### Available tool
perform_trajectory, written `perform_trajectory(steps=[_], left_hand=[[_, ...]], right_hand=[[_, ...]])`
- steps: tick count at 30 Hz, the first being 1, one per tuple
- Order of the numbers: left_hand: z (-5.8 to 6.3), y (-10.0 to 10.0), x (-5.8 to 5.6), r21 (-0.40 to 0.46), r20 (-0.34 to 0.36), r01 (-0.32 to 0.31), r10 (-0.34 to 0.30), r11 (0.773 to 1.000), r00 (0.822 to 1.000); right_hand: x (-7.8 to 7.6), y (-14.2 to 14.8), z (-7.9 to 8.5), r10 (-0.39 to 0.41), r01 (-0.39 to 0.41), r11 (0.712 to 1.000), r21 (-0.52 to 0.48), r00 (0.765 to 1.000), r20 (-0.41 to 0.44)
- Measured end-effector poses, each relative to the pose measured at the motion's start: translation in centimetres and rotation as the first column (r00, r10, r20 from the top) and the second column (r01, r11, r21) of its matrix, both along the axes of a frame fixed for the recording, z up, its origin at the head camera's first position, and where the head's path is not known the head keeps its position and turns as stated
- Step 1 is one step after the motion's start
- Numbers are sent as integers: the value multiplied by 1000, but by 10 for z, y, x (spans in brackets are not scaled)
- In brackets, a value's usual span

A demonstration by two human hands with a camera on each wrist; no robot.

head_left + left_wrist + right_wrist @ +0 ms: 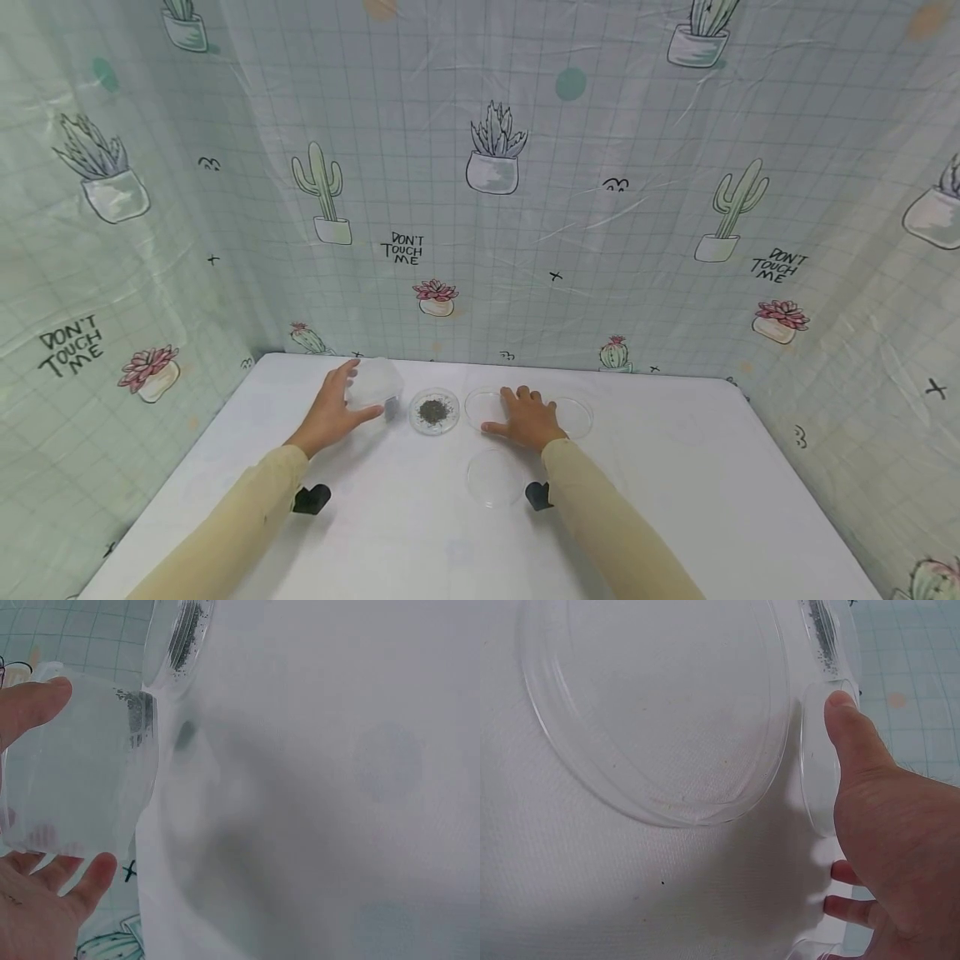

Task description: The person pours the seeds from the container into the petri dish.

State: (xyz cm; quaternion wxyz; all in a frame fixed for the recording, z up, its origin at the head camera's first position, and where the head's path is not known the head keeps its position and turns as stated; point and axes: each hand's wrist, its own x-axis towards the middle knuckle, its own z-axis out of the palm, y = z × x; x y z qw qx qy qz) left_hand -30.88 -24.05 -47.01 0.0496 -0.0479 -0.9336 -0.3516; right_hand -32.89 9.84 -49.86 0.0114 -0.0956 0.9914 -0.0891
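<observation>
White tabletop (690,500) lies before us, and our left hand (335,414) holds a clear box (374,382), fingers and thumb wide around its sides, dark grains (139,718) at one corner. Just right of it sits the grain dish (417,425). Our right hand (529,419) spreads its fingers between a middle dish (477,408) and a right dish (579,417), perhaps touching the first; the near dish (489,482) lies closer to us.

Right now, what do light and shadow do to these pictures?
Head view: the clear front dish blends into the white table; left wrist view: a broad soft shadow across the table; right wrist view: thin highlights on a dish rim, shadow beside the right hand.
</observation>
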Motion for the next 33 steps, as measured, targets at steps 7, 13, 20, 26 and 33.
perform_trajectory(steps=[7,13,20,26,33], left_hand=[[4,7,-5,15,8,9,-9,1000,1000],[10,14,-4,25,17,10,-10,1000,1000],[16,20,-5,26,9,28,-29,999,1000],[20,28,-8,30,2,42,-42,999,999],[22,35,-8,34,2,52,-52,998,999]], right_hand=[[0,1,1,0,-1,1000,-3,1000,-3],[1,1,1,-1,1,1000,-6,1000,4],[0,0,2,2,-2,1000,6,1000,3],[0,0,4,-1,1,1000,9,1000,11],[1,0,1,10,-10,1000,13,1000,-8]])
